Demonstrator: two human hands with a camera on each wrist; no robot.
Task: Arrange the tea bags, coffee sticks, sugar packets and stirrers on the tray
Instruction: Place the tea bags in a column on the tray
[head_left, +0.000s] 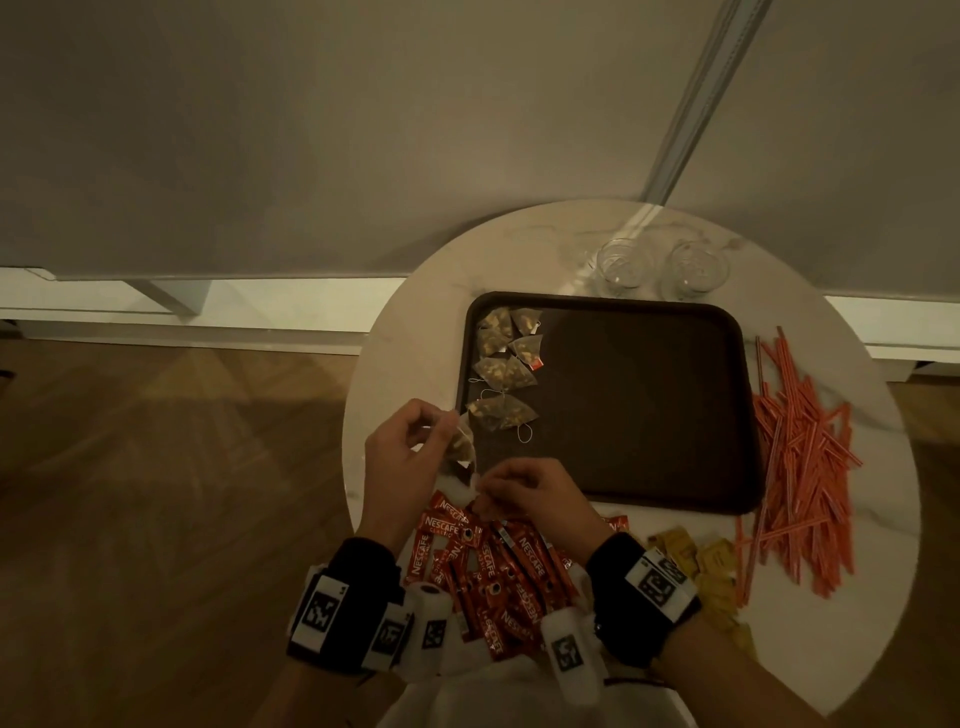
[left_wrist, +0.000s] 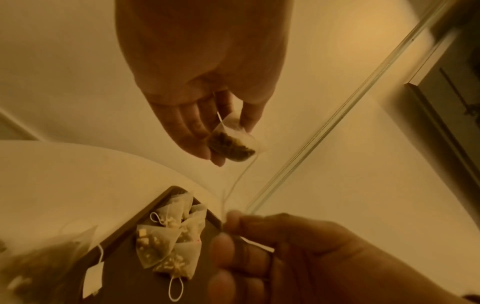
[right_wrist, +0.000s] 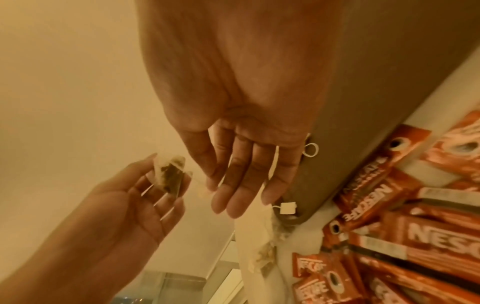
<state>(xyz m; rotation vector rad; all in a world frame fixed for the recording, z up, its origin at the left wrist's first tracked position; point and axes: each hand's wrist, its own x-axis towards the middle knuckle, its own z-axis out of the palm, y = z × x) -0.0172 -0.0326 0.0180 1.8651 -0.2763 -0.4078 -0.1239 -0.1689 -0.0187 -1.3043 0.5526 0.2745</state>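
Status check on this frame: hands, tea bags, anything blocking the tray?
Left hand pinches a tea bag; right hand pinches its string. Several tea bags already on tray, left side. Nothing blocking the tray.

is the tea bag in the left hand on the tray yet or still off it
Off it. The left hand pinches the pyramid mesh tea bag in the air beside the dark brown tray, while the right hand holds its string.

"NESCAFE" is printed in white on the red coffee sticks (head_left: 488, 566) heaped on the table (head_left: 395, 364); smaller lettering beneath is too blurred to be read.
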